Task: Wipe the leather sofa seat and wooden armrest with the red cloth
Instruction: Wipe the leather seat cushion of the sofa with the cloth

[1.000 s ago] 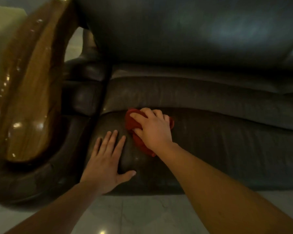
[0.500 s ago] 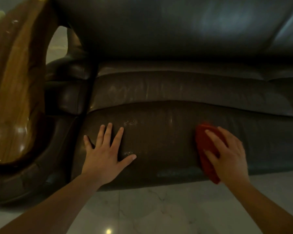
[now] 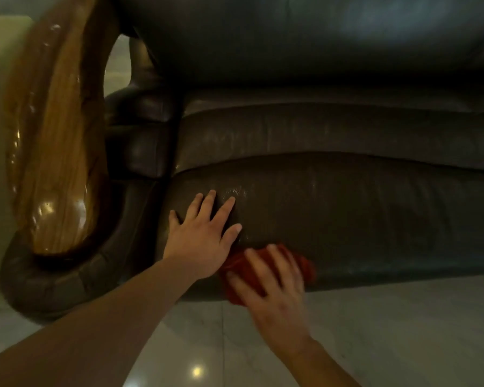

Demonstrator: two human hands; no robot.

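The dark leather sofa seat (image 3: 347,213) fills the middle of the view. My left hand (image 3: 204,233) lies flat on the seat's left end, fingers spread, holding nothing. My right hand (image 3: 271,286) presses the crumpled red cloth (image 3: 305,265) against the seat's front edge, just right of and below my left hand; most of the cloth is hidden under its fingers. The glossy wooden armrest (image 3: 53,152) rises at the left, set in a dark leather surround, with neither hand touching it.
The sofa backrest (image 3: 291,37) stands behind the seat. A shiny pale marble floor (image 3: 389,331) runs along the sofa's front. A gap (image 3: 118,65) opens between armrest and backrest. A pale surface (image 3: 0,37) lies beyond the armrest.
My right hand has swept the red cloth from the seat's right part leftward along the front edge, ending beside my left hand. The left hand stays planted on the seat.
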